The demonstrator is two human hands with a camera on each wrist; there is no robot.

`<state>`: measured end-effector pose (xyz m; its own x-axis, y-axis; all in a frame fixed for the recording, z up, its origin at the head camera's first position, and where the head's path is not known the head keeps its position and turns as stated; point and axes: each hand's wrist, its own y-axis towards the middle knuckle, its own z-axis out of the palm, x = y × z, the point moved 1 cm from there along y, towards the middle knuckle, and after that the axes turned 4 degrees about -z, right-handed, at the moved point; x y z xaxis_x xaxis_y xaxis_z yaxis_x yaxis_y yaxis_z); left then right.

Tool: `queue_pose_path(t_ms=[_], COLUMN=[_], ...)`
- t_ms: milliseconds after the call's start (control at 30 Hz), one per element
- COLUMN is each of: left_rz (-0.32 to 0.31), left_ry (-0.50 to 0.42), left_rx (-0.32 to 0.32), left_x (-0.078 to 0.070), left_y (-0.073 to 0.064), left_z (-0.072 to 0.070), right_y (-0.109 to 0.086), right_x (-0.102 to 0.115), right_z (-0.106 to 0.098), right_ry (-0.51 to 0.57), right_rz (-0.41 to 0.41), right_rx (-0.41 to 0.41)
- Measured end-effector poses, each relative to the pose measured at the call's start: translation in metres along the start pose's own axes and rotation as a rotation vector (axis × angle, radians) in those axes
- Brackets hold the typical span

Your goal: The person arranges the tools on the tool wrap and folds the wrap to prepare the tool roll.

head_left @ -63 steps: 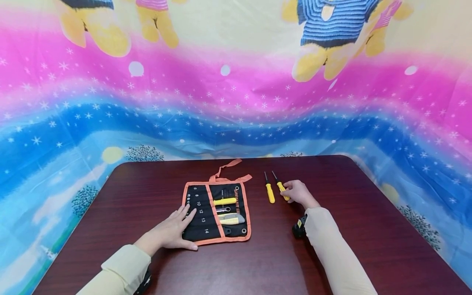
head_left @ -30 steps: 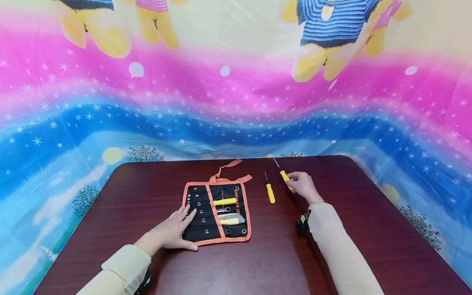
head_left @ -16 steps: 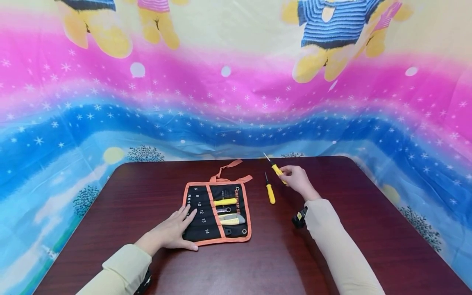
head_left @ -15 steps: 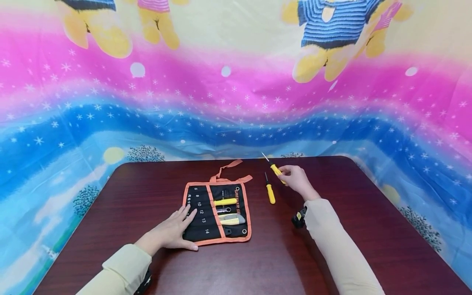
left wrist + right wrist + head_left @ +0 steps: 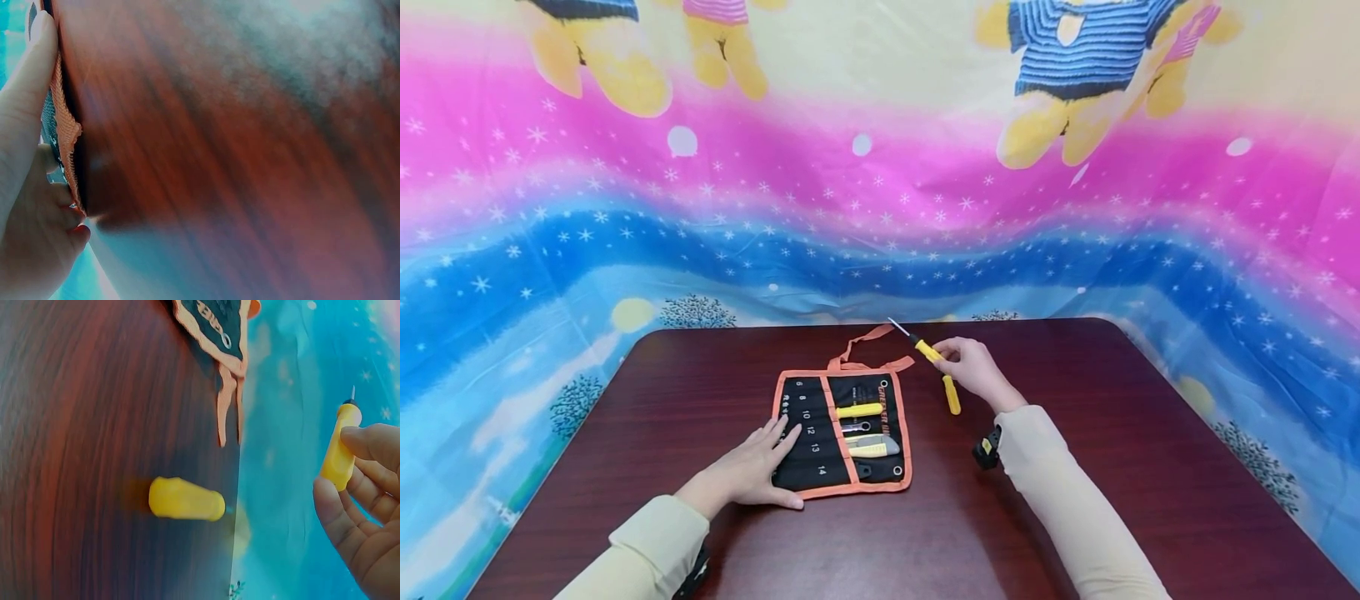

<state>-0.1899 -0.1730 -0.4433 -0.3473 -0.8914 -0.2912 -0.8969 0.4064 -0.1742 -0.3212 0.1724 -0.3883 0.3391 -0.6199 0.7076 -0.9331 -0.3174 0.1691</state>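
Observation:
My right hand (image 5: pixel 976 369) pinches the yellow handle of a screwdriver (image 5: pixel 340 447) above the table, its thin shaft pointing to the far left. Below it a second yellow-handled screwdriver (image 5: pixel 951 396) lies on the table, its shaft hidden behind the hand in the head view. My left hand (image 5: pixel 748 467) rests with spread fingers on the left part of a black tool pouch (image 5: pixel 812 467) with orange edging. In the pouch's pockets sit a yellow handle (image 5: pixel 859 410), a ring-ended wrench (image 5: pixel 859 427) and a utility knife (image 5: pixel 872 447). Low in the pouch is a small dark tool end, unclear in kind.
Orange tie straps (image 5: pixel 850 354) trail from the pouch's far edge. The dark red-brown table (image 5: pixel 1075 367) ends at a patterned cloth backdrop (image 5: pixel 880 225) behind and at both sides. A black wrist camera (image 5: pixel 987 448) sits under the right cuff.
My right hand has lifted one screwdriver off the table and carried it leftward over the other one, its tip swinging left toward the pouch straps. The left hand stays on the pouch.

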Motion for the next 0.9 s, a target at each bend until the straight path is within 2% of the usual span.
queue_pose_path(t_ms=[500,900], left_rz=[0.008,0.001], left_ry=[0.001,-0.009], left_rx=[-0.009,0.006], left_x=[0.001,0.002], left_y=[0.000,0.001], left_z=[0.001,0.001], right_y=[0.003,0.005], right_x=[0.015,0.015], right_z=[0.027,0.046], right_ry=[-0.091,-0.138], right_rz=[-0.123,-0.175], right_rx=[0.076,0.157])
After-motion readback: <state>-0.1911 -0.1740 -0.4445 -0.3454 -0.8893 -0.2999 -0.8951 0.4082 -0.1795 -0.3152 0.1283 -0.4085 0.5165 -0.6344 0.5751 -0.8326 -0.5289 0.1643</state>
